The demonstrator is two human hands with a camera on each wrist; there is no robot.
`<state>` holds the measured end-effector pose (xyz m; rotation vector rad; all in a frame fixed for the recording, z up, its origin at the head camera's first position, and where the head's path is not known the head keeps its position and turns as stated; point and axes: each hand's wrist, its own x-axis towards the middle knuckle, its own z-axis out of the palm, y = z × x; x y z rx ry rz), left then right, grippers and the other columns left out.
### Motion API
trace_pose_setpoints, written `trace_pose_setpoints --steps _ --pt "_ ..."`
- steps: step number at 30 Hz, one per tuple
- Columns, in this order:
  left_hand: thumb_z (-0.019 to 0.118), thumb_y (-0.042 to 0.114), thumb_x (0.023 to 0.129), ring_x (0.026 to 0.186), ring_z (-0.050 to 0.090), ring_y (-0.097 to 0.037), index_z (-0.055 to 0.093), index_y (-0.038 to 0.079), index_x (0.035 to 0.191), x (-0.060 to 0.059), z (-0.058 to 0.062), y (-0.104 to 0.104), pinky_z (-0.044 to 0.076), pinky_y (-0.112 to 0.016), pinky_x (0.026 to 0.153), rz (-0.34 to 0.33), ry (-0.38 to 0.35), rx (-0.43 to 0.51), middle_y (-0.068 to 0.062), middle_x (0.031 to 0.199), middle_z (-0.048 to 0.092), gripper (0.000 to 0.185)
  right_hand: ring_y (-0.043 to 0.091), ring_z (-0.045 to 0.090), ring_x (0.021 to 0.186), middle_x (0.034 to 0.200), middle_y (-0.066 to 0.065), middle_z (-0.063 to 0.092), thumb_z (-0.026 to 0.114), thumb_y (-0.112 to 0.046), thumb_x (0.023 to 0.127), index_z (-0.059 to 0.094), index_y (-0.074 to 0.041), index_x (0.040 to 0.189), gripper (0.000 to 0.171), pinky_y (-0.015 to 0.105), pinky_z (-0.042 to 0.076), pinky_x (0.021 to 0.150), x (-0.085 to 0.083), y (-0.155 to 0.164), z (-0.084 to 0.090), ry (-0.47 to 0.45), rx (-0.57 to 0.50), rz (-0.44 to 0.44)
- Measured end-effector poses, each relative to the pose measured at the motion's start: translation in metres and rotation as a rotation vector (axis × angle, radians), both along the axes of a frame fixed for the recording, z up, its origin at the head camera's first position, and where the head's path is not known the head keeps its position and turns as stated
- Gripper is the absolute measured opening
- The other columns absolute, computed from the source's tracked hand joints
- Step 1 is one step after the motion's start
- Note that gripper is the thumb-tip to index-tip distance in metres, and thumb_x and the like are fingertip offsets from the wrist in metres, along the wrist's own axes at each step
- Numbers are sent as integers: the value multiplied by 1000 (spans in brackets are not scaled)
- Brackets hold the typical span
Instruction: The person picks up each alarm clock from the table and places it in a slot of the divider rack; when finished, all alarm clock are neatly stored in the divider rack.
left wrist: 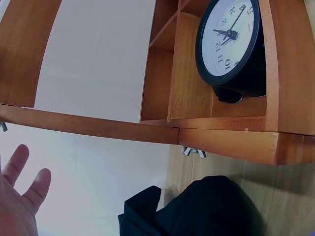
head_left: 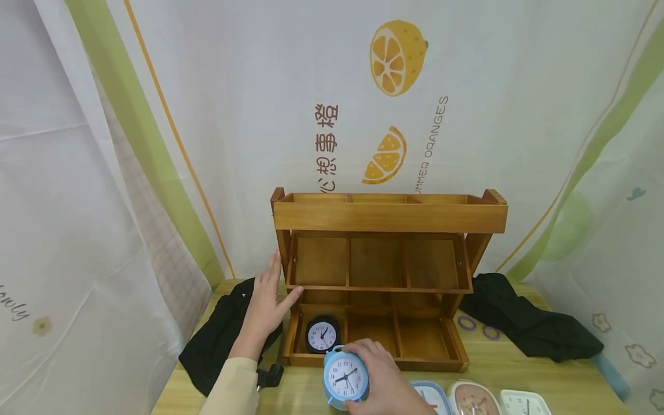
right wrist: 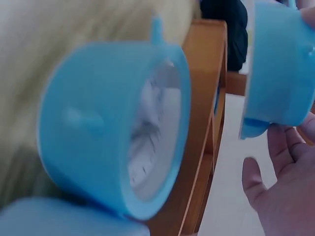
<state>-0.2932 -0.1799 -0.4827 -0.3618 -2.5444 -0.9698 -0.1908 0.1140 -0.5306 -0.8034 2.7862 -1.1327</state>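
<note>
My right hand grips a round light-blue alarm clock and holds it upright just in front of the shelf's bottom tier. In the right wrist view the blue clock is close and blurred, with my fingers at the right. A black round clock stands in the bottom-left compartment of the three-tier wooden shelf. My left hand lies flat, with straight fingers, against the shelf's left side. The left wrist view shows the black clock and my open palm.
Black cloths lie left and right of the shelf. Three more clocks line the table's front edge at the right. Two purple rings lie by the shelf's right foot. A small black object sits near my left wrist.
</note>
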Motion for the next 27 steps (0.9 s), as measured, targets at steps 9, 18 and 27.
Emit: trace_pose_setpoints --steps 9,18,27 --pt "69 50 99 147 27 -56 1 26 170 -1 -3 -1 37 -75 105 0 1 -9 -12 175 13 101 11 45 110 130 -16 54 92 -40 71 56 -24 140 79 38 51 92 -25 25 10 6 -113 -70" --pt "68 50 99 147 28 -54 0 25 170 -3 0 -2 37 -73 108 -3 2 -28 -12 175 12 101 20 47 113 131 -5 57 94 -39 69 57 -19 140 82 49 49 92 -63 49 8 65 -64 -65" --pt "68 50 99 148 27 -54 2 24 170 -2 -2 0 38 -74 106 5 2 -9 -13 175 13 100 31 50 120 133 7 59 96 -34 66 61 -12 138 82 56 47 97 -90 57 -1 45 -59 -61"
